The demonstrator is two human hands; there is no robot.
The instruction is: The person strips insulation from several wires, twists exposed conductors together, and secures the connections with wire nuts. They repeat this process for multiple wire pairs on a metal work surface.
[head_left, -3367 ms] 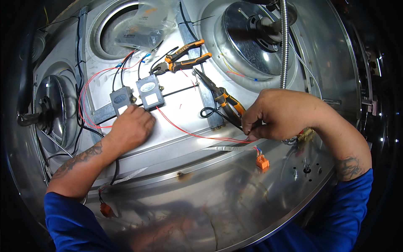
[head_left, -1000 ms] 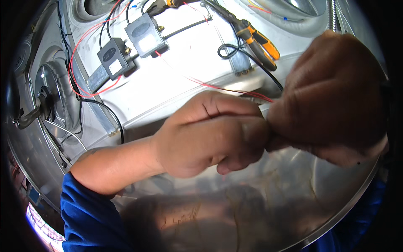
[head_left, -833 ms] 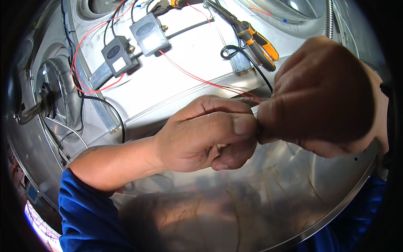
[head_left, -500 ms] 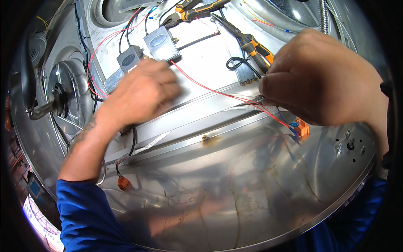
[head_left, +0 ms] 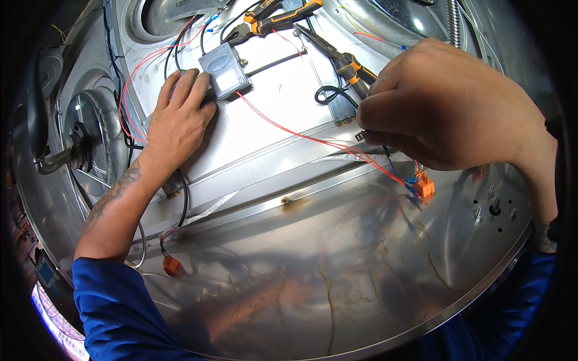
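Note:
My left hand lies over a small dark grey box, its fingers curled over the top and its thumb along the side; the box is nearly hidden. Beside it stands a lighter grey box, with red wires running right. My right hand is closed with its fingers pressed together, and whatever they hold is hidden. Just under its fingertips shows a small dark piece. A looped black cable runs toward that hand. Below the hand, an orange connector ends the red and blue wires.
Orange-and-black pliers and long-nose pliers lie on the white panel. Another orange connector hangs over the curved steel surface at the left. Threaded studs stick up at the right.
My left hand has moved left and up, from beside the dark grey box onto it. My right hand stays closed in about the same place. The whole view has shifted slightly.

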